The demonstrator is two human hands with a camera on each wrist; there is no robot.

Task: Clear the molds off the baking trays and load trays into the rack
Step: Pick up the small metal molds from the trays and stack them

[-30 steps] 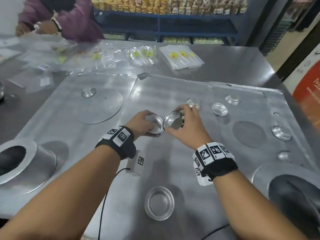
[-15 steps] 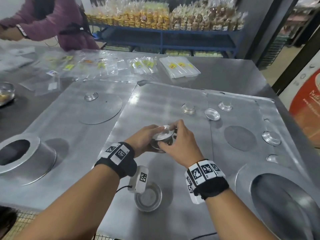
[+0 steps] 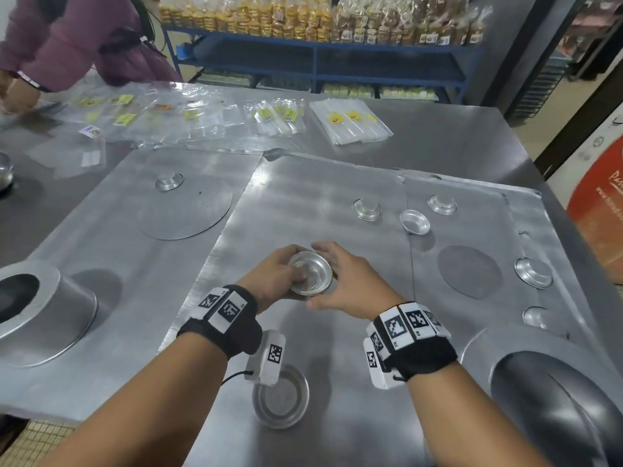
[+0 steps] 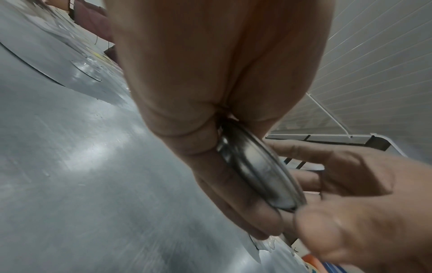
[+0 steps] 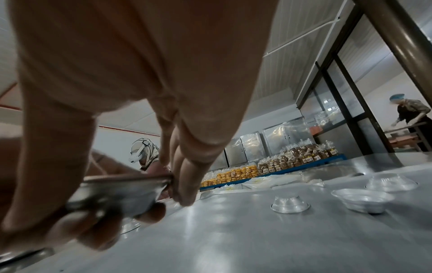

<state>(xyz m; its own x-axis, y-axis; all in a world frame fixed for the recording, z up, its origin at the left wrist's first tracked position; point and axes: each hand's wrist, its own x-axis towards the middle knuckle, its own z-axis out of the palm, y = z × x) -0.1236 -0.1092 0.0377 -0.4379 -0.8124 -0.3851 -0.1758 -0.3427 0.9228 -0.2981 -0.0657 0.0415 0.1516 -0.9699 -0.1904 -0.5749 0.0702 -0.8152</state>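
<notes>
Since a second ago you have nested the two small molds you held apart into one stack, and your hands have drawn back toward you over the middle tray [image 3: 303, 203]. Your left hand [image 3: 269, 278] now grips the mold stack [image 3: 312, 273] from the left, fingers [image 4: 233, 184] curled under it and thumb at its rim, while your right hand [image 3: 350, 284] closes around its right side, fingers [image 5: 187, 175] curled against the rim. You hold the stack mouth up, just above the tray, not touching it. One larger mold [image 3: 281, 399] sits upright on the tray near you, partly behind your left wrist camera. Farther off, an inverted mold [image 3: 366, 208] and an upright mold [image 3: 414, 221] rest on the trays, well apart from your hands. Clear plastic bags [image 3: 350, 121] lie on the surface beyond the trays.
</notes>
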